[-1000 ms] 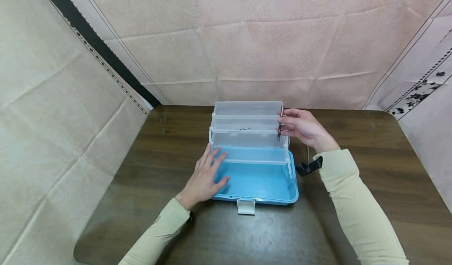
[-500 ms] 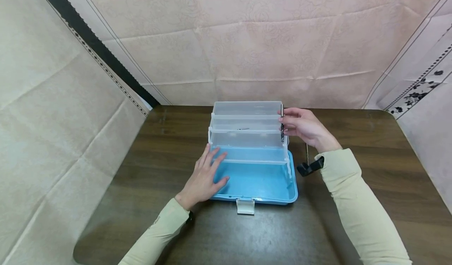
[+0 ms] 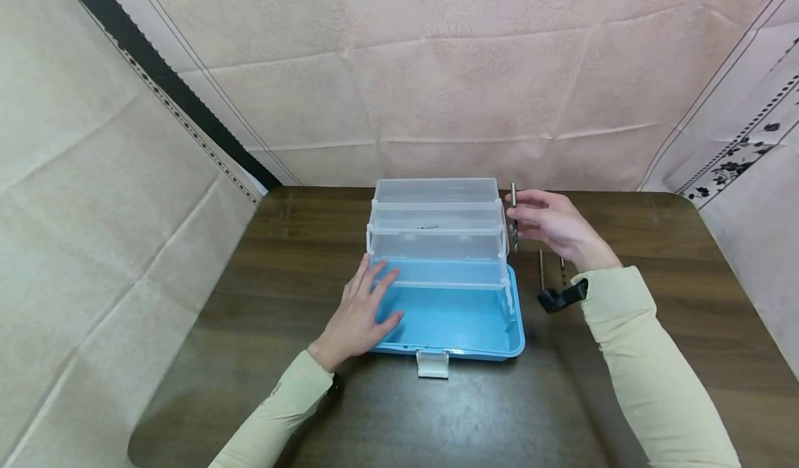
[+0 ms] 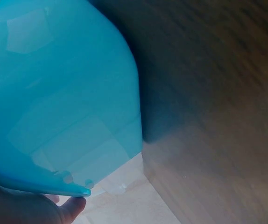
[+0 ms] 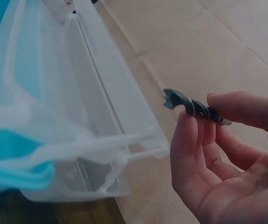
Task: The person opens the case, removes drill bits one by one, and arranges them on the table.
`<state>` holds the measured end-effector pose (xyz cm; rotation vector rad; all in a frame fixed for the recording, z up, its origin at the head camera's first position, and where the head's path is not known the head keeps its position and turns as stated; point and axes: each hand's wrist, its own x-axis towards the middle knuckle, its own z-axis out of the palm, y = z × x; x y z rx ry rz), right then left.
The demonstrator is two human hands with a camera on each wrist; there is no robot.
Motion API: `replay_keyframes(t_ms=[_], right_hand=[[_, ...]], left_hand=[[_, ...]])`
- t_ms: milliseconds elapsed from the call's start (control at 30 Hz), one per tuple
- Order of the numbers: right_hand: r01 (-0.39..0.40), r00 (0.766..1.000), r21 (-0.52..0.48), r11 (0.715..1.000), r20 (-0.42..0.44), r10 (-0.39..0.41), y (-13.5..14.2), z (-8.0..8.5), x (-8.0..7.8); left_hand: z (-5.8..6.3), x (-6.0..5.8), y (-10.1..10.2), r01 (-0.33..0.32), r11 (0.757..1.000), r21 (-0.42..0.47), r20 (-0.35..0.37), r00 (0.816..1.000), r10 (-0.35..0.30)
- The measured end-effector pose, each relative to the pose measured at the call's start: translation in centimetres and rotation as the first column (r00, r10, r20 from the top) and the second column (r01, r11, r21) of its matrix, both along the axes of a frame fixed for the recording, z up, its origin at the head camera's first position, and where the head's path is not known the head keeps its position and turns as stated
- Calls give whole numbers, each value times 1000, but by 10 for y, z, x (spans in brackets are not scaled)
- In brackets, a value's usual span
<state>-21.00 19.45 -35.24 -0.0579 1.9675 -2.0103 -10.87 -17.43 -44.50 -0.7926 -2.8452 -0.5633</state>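
My right hand (image 3: 554, 227) pinches a dark twist drill bit (image 5: 195, 107) with a bright shank, held upright just right of the toolbox's clear trays. In the right wrist view the bit's spiral flutes and pointed tip stick out between thumb and fingers. The blue toolbox (image 3: 449, 322) lies open, with clear stepped trays (image 3: 437, 245) raised at its back. A small thin bit (image 3: 428, 227) lies in one of those trays. My left hand (image 3: 357, 310) rests on the toolbox's left rim, fingers spread and fairly straight; its fingertips touch the blue edge in the left wrist view.
Two slim drill bits (image 3: 542, 268) lie on the brown wooden table (image 3: 281, 357), right of the toolbox and partly behind the black wrist camera (image 3: 562, 297). A white latch (image 3: 433, 364) hangs at the toolbox's front. Pale patterned cloth (image 3: 437, 93) rises behind the table.
My right hand has carried the drill bit rightward, from over the edge of the trays to beside them. A second bit on the table has come into sight. The left hand stays put.
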Motion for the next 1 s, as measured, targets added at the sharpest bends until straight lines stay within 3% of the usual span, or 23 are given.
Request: replay_keyframes(t_ms=[467, 733, 1000], right_hand=[[125, 992, -20, 992, 25, -125, 49, -15, 8], [172, 983, -132, 976, 84, -162, 79, -31, 12], [196, 978, -90, 976, 93, -188, 97, -46, 18]], left_hand=[[2, -2, 1, 5, 1000, 3, 7, 1000, -5], [2, -2, 1, 4, 1000, 2, 16, 1000, -4], [1, -1, 0, 2, 1000, 3, 19, 1000, -2]])
